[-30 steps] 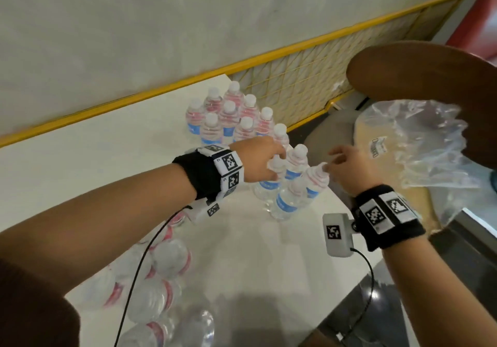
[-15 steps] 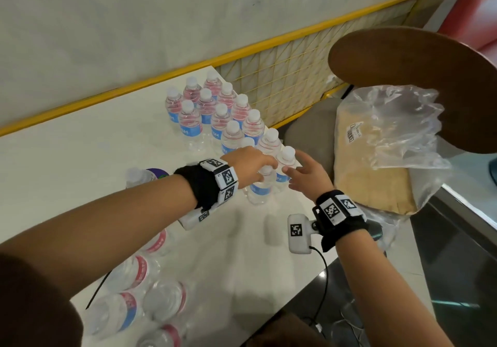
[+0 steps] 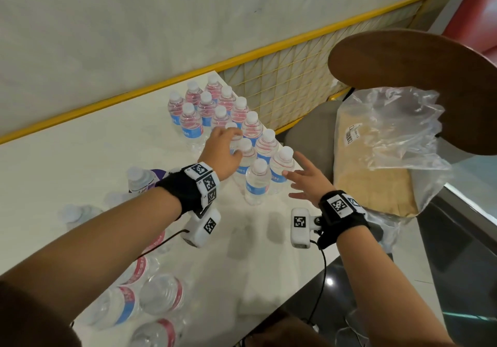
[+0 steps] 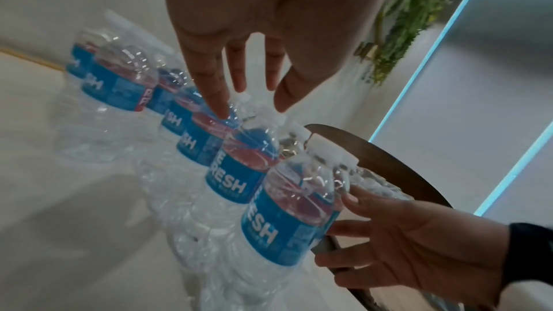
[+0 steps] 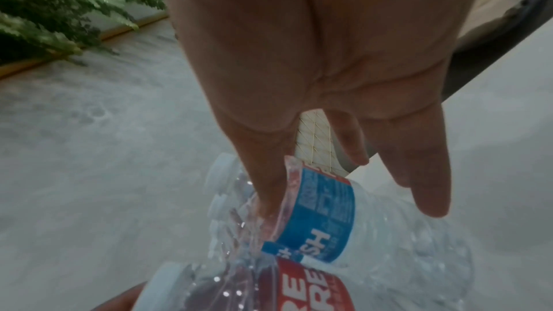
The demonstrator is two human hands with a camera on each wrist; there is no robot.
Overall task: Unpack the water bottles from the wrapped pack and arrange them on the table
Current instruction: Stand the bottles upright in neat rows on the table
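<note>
Several small water bottles (image 3: 236,120) with white caps and blue-and-red labels stand in two rows along the right edge of the white table (image 3: 80,158). My left hand (image 3: 234,142) hovers over the near end of the rows, its straight fingers (image 4: 215,93) brushing the caps and shoulders. My right hand (image 3: 293,182) is spread open, and its fingers (image 5: 266,188) touch the side of the nearest right-hand bottle (image 3: 281,169). Beside that one stands the nearest left-hand bottle (image 4: 287,216). The wrapped pack (image 3: 150,295) lies at the lower left with several bottles on their sides.
One more bottle (image 3: 139,178) sits by a purple object left of my left wrist. Off the table's right edge, a clear plastic bag (image 3: 390,131) with a brown carton rests on a grey seat. A round wooden panel (image 3: 416,72) hangs above it. A yellow mesh fence (image 3: 295,77) runs behind.
Both hands were gripping bottles by the caps, the right one tilted. Those bottles now stand at the near end of the rows, and both hands have opened.
</note>
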